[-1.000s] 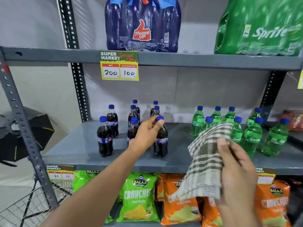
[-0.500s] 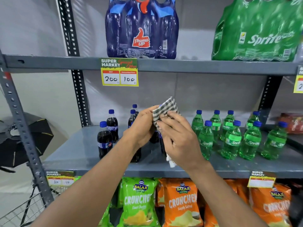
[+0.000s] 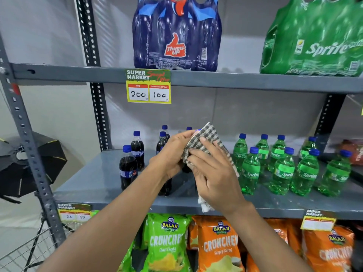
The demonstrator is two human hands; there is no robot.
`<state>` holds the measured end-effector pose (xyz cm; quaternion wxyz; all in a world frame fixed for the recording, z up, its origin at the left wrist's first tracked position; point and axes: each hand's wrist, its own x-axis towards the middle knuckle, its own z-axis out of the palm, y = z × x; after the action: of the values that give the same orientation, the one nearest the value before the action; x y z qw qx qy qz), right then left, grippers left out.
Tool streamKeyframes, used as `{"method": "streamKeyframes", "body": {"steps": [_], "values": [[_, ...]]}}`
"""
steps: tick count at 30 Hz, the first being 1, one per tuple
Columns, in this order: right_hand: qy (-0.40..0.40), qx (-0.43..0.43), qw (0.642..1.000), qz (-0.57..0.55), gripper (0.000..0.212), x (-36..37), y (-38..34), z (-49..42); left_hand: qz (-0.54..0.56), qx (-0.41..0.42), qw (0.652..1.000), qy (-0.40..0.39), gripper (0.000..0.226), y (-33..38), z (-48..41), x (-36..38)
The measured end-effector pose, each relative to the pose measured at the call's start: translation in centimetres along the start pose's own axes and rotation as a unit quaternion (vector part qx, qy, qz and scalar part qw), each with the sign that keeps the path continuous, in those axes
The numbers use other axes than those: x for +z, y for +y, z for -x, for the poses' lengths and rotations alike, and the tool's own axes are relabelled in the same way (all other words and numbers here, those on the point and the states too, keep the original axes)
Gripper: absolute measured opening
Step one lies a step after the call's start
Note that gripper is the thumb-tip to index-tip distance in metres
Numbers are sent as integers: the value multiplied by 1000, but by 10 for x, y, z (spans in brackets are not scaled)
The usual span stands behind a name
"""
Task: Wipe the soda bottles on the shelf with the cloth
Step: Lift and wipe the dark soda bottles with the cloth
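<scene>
cola bottle point(image 3: 185, 167) now hidden in both grips, cloth point(image 3: 204, 140) wrapped over it as before

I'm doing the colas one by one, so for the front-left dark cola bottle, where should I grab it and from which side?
Take the front-left cola bottle by its narrow neck just under the blue cap, coming from the front and above. It stands upright at the shelf front with open space on its left, and the neck fits a hand better than the wide labelled body.

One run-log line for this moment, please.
phase: wiping | left hand: steadies cola bottle | right hand: presses checked cloth on it | Sprite bottles: unhandled
</scene>
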<state>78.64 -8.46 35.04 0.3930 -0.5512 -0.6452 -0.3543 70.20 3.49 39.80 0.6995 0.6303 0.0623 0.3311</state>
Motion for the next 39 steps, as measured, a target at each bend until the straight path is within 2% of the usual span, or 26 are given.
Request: {"method": "streamKeyframes", "body": {"steps": [3,7,12,14,22,30,39], "values": [[-7,-9,1000,-9,21,3,1,12,13,3,1000,4,24,-1,1,-4],[-18,-41,999,0,26,4,1,39,38,14,999,24,34,-2,0,-10],[34,26,997,-60,23,5,0,10,16,-3,1000,12,21,-4,-3,-6],[51,45,996,-65,18,4,0,-3,3,3,1000,22,28,-5,-7,-2],[11,10,999,-29,23,5,2,40,8,22,998,55,35,-1,-9,-3],[56,57,995,-54,18,2,5,11,-25,-7,999,28,23,-7,-7,10],[9,40,998,-51,25,5,6,55,-28,-8,998,61,28,-14,-3,8]]}}
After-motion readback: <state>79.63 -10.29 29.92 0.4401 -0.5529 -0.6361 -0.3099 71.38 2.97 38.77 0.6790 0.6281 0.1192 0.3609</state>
